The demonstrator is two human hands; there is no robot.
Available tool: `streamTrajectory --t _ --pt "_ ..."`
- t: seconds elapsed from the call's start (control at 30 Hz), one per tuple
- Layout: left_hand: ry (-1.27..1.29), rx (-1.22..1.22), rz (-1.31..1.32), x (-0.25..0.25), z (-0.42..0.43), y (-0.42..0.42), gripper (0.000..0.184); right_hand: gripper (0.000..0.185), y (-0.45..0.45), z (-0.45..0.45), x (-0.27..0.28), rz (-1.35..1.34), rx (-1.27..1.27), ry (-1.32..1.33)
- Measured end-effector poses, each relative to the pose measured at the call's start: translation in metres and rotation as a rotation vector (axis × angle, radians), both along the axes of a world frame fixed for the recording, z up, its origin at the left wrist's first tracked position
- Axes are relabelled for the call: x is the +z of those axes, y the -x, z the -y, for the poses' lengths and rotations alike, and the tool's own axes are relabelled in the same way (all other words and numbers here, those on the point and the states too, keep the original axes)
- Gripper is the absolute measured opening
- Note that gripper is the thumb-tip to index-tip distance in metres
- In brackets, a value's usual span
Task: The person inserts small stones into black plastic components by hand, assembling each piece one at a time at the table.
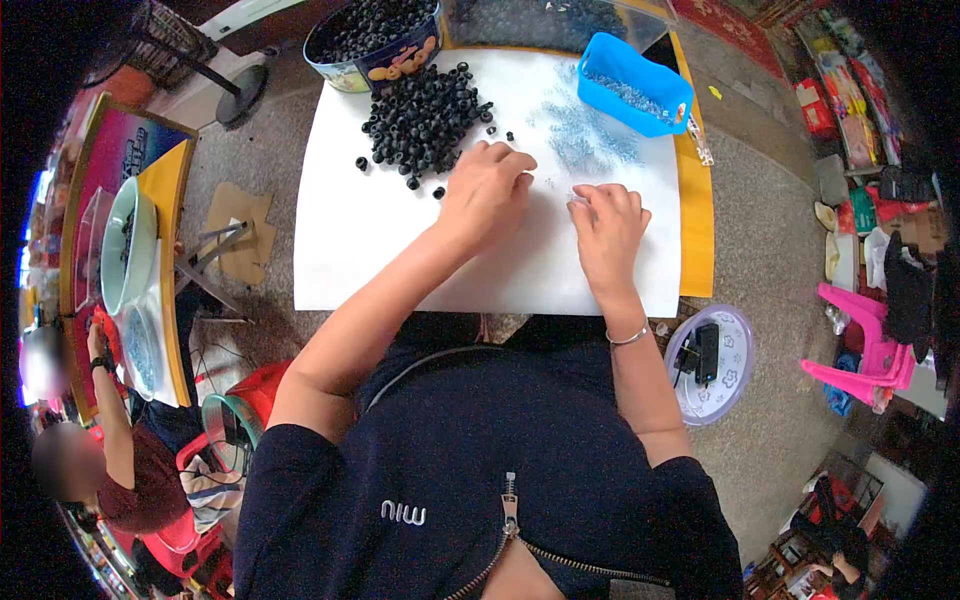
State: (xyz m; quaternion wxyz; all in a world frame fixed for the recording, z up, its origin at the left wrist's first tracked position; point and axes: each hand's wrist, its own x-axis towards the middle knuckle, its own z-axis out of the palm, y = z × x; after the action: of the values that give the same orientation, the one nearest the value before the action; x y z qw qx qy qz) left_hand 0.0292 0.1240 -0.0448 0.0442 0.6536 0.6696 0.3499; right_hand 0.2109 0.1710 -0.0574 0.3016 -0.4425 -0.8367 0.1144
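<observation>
My left hand (487,192) is over the white sheet (400,270), just below a heap of small black ring-like pieces (420,120). Its fingers curl downward and closed; whatever is between them is hidden. To the right, my right hand (612,225) pinches thumb and forefinger together at a small clear piece (577,200), too tiny to name exactly. Above this hand, pale blue clear bits (590,140) lie scattered across the sheet. A few single black pieces sit apart from the heap, close to my left fingers.
A patterned tub of black pieces (330,72) and a clear bin (560,40) stand at the table's far side. A blue basket (610,60) holds more clear bits. Right of the table are a lilac basin (745,365) and pink stool (870,340). Another person (145,470) sits at left.
</observation>
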Motion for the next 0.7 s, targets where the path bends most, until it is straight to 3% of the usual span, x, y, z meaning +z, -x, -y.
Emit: streamTrajectory --t 0.17,0.4,0.6,0.7 --pt "-0.059 0.083 0.097 0.024 0.053 0.019 0.009 0.012 -0.014 -0.003 0.003 -0.143 -0.013 -0.011" --pt "0.132 0.4 0.259 0.007 0.122 0.059 0.012 0.009 -0.022 0.009 0.006 -0.222 -0.014 0.028" --pt "0.14 0.434 0.304 0.0 0.101 0.056 0.014 0.008 -0.004 0.026 0.013 -0.218 0.062 0.048" --pt "0.031 0.407 0.174 -0.001 0.079 0.044 0.012 0.008 0.002 0.034 0.018 -0.224 0.107 0.051"
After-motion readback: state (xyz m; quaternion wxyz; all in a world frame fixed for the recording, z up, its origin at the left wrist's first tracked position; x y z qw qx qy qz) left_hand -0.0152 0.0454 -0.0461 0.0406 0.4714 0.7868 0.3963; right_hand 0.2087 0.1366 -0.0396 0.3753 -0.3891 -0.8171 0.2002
